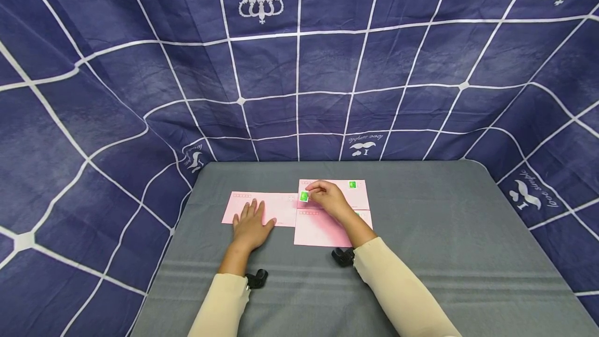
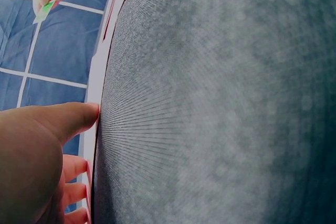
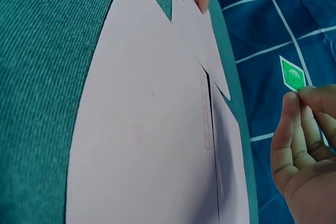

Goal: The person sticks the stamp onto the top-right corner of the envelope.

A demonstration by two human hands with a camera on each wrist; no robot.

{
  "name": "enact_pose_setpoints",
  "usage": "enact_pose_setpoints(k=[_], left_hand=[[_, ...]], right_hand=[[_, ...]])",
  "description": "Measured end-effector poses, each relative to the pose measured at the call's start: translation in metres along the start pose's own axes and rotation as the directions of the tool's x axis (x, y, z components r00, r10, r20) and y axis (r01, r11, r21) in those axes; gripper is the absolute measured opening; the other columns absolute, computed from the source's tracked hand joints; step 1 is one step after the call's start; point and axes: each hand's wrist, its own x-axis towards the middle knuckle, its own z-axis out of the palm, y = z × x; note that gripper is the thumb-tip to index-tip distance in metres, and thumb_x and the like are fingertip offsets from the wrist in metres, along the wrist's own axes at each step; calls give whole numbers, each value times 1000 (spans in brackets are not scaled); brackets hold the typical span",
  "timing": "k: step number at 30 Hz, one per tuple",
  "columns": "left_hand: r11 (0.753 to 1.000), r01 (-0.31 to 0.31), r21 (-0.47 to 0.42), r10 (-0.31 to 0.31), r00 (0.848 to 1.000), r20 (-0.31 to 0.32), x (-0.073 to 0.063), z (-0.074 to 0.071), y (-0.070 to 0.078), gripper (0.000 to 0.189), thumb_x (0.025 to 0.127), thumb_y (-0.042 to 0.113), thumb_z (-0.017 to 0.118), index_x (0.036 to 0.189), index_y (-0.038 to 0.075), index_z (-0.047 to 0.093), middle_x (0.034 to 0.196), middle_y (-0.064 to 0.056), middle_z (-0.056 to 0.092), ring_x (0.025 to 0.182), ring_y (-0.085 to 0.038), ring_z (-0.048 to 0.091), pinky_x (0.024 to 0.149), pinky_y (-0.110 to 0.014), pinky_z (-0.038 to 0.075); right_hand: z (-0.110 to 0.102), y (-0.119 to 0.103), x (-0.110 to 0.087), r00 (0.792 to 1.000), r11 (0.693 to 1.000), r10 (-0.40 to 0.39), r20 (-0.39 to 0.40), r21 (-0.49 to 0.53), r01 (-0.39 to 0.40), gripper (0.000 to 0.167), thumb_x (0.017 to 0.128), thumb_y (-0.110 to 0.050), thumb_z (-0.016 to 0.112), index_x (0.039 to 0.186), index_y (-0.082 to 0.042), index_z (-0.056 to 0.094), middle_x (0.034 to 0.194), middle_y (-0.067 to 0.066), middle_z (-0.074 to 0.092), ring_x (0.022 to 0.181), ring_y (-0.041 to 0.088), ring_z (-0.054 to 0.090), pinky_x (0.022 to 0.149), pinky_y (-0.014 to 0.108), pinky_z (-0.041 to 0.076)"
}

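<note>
Three pink envelopes lie on the grey table. On the left envelope (image 1: 283, 211) my left hand (image 1: 251, 229) rests with spread, straight fingers; its thumb (image 2: 79, 116) touches the near edge in the left wrist view. My right hand (image 1: 331, 201) pinches a small green stamp (image 3: 293, 76) with a white border between thumb and fingertips, raised above the paper. Beneath that arm are the back right envelope (image 1: 359, 200), bearing a green stamp (image 1: 352, 184) at its upper right corner, and the front right envelope (image 1: 315, 230), whose green stamp (image 1: 357, 214) is partly hidden by the hand.
The grey cloth-covered table (image 1: 430, 233) extends around the envelopes on every side. A dark blue curtain (image 1: 327, 66) with white grid lines hangs behind and beside it. Each wrist carries a black camera mount (image 1: 256, 279).
</note>
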Motion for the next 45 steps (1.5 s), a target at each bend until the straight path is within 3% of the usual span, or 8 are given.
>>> enact_pose_setpoints(k=[6,13,18,36,45], left_hand=[[1000,0,-5,0,1000,-5,0,0,0,77,98,51,55,158,8,33,168,-19,22,156,-42,15,119,-72,9],[1000,2,0,-2,1000,0,2,2,-1,79,98,54,54,159,9,31,169,-18,20,157,-41,13,120,-72,9],[1000,4,-2,-4,1000,-1,1,1,0,78,98,52,55,159,9,32,168,-18,21,157,-42,14,120,-72,9],[1000,10,5,-10,1000,-1,0,-2,4,76,99,50,56,158,8,33,168,-19,22,157,-42,15,120,-72,10],[1000,14,16,-14,1000,-3,2,1,1,76,99,50,55,158,8,33,168,-19,22,156,-42,15,120,-72,10]], right_hand=[[5,-2,4,1000,1000,18,1,0,-18,19,88,-1,67,107,-3,72,94,6,72,79,11,63,81,41,56],[11,0,9,1000,1000,16,8,-23,-16,19,87,-1,68,105,-3,72,91,6,69,74,9,58,70,29,51],[14,1,12,1000,999,11,18,-33,-11,19,86,0,68,104,-2,72,91,6,69,75,9,58,69,23,49],[28,12,22,1000,999,5,24,-50,-4,14,88,-1,70,102,-2,71,89,6,70,75,7,61,68,19,50],[35,13,27,999,991,-10,39,-132,15,13,88,-4,70,100,-5,72,90,7,72,75,7,63,68,21,51]])
